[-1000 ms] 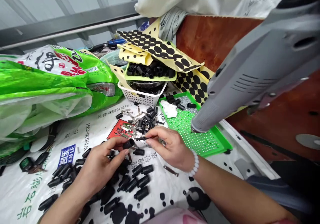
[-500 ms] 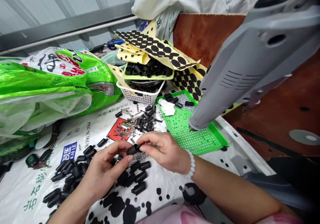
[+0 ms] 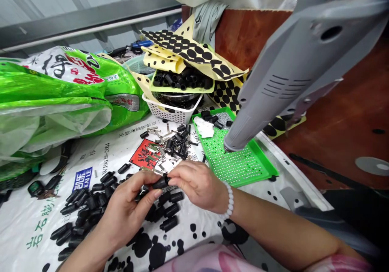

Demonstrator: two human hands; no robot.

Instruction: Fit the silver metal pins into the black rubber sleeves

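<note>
My left hand (image 3: 129,205) pinches a short black plastic sleeve (image 3: 159,182) between thumb and fingers, its far end pointing right. Closed at that end, my right hand (image 3: 199,187) grips a small black part (image 3: 167,178) mostly hidden by the fingertips. Beneath and beside the hands lie loose black sleeves (image 3: 172,210), and a bigger heap of black sleeves (image 3: 91,201) spreads left of my left forearm. Just beyond the fingers is a pile of small metal strips and black inserts (image 3: 179,142).
A green perforated tray (image 3: 240,171) holds black pieces, small silvery bits and a white scrap (image 3: 204,127). Above it hangs a grey electric screwdriver (image 3: 267,86). Behind are a white basket (image 3: 170,113), sheets of black round stickers (image 3: 194,53) and a green plastic bag (image 3: 121,90).
The view has shifted slightly. My right fingers have closed in tighter at the end of the sleeve; my left hand keeps its pinch on it.
</note>
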